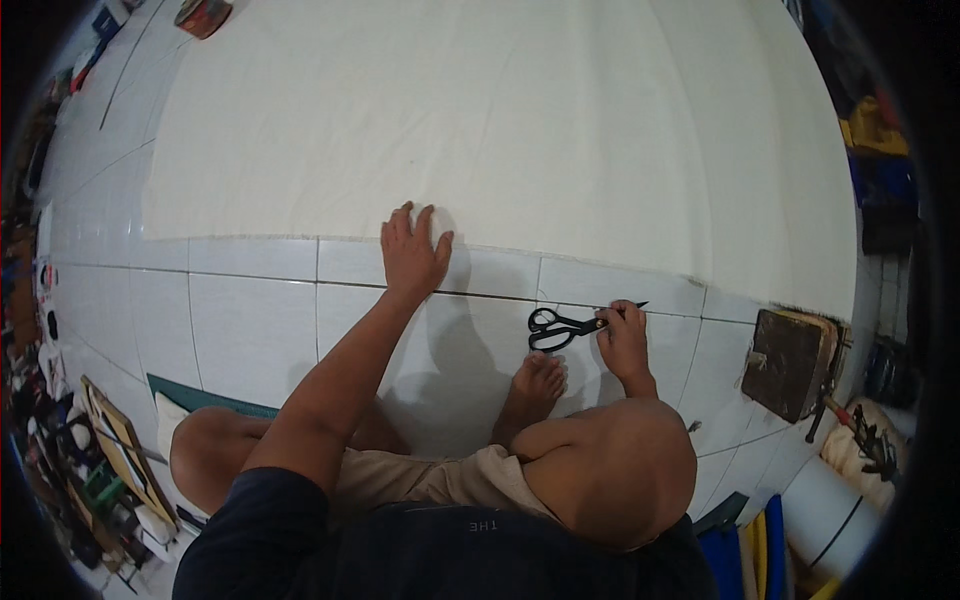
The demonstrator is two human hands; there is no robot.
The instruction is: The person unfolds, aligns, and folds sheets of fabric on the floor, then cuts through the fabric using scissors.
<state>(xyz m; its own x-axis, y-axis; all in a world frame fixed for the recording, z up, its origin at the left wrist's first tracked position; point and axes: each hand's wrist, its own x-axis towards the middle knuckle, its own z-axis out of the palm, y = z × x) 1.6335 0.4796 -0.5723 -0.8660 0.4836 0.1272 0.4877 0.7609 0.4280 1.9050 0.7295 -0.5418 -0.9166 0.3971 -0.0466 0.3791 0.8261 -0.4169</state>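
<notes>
Hands [416, 258] touch cream cloth [450, 130] (faintly rippled) and hold black scissors [579, 327].

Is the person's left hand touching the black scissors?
No, the left hand lies over the near edge of the pale cloth, apart from the black scissors, whose blades the right hand partly covers.

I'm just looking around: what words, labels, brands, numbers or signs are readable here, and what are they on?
Dark shirt: one short, pale word on the front, upside down in this view; I won't copy its wording.
Black scissors: no lettering that I can make out.
Pale cloth: no print visible.
Red container and left-hand clutter: too small or blurred to read any text.
</notes>
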